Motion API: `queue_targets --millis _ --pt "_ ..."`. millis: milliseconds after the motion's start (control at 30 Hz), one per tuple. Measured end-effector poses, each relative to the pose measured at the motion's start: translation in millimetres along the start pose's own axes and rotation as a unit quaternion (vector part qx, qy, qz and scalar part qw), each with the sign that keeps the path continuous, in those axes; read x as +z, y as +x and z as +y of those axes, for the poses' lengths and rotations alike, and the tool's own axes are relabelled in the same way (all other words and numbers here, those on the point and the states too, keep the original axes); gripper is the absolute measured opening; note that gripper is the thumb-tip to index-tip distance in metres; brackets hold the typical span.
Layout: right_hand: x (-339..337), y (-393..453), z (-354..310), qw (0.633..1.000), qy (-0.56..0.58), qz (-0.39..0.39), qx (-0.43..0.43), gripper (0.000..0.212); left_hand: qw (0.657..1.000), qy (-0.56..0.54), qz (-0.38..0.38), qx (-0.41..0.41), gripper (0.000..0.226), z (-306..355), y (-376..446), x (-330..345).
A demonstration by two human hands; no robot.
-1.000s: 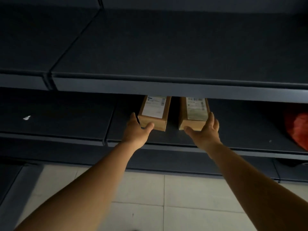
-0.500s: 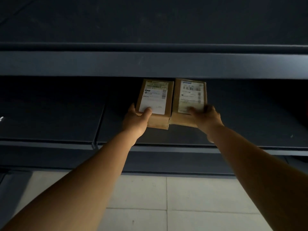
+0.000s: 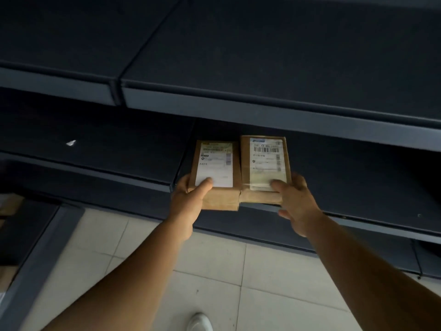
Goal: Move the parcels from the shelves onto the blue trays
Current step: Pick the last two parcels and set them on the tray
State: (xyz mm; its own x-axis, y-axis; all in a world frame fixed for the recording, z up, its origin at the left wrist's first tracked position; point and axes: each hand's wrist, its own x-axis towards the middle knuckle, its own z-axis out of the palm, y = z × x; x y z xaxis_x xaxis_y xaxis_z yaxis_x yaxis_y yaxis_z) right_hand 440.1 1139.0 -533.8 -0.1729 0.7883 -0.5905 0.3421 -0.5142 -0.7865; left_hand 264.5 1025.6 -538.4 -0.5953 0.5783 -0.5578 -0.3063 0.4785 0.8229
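Observation:
Two small brown cardboard parcels with white labels sit side by side at the front edge of the lower dark shelf [image 3: 358, 187]. My left hand [image 3: 191, 199] grips the left parcel [image 3: 216, 168], thumb on its label. My right hand [image 3: 293, 199] grips the right parcel [image 3: 265, 163], thumb pressed on its taped label. Both parcels stick out past the shelf edge, touching each other. No blue tray is in view.
An upper dark shelf [image 3: 262, 68] overhangs the parcels. A white scrap [image 3: 71, 143] lies on the lower shelf to the left. Pale tiled floor [image 3: 214, 271] lies below, with my white shoe [image 3: 199, 322]. Cardboard shows at the far left edge [image 3: 10, 206].
Both hands have closed on the parcels and drawn them forward from under the upper shelf to the lower shelf's front edge. The view has tilted down and shifted.

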Motion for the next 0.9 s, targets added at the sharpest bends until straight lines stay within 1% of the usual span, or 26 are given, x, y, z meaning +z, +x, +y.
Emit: queue_targets --millis 167,267,367,500,600,733,800,900 --pt "16 -60 -5 0.997 0.032 -0.061 0.018 0.036 0.997 -0.069 0.034 -0.008 0.032 3 -65 -51" --pt "26 -104 -13 0.993 0.048 -0.107 0.015 0.034 0.993 -0.092 0.078 0.000 0.033 9 -113 -83" --pt "34 -146 -22 0.985 0.056 -0.162 -0.005 0.037 0.984 -0.122 0.125 0.020 0.034 13 -162 -110" --pt "49 -202 -41 0.972 0.056 -0.221 -0.057 0.040 0.971 -0.165 0.165 0.060 0.045 23 -228 -144" --pt "63 -242 -62 0.959 0.040 -0.261 -0.105 0.042 0.959 -0.175 0.201 0.095 0.047 35 -271 -169" --pt "89 -294 -96 0.938 0.010 -0.295 -0.181 0.051 0.939 -0.178 0.258 0.139 0.048 56 -321 -208" --pt "108 -320 -114 0.922 0.001 -0.322 -0.216 0.047 0.925 -0.183 0.288 0.167 0.050 68 -343 -232" --pt "139 -362 -140 0.890 -0.006 -0.365 -0.273 0.030 0.901 -0.200 0.321 0.215 0.049 85 -377 -270"
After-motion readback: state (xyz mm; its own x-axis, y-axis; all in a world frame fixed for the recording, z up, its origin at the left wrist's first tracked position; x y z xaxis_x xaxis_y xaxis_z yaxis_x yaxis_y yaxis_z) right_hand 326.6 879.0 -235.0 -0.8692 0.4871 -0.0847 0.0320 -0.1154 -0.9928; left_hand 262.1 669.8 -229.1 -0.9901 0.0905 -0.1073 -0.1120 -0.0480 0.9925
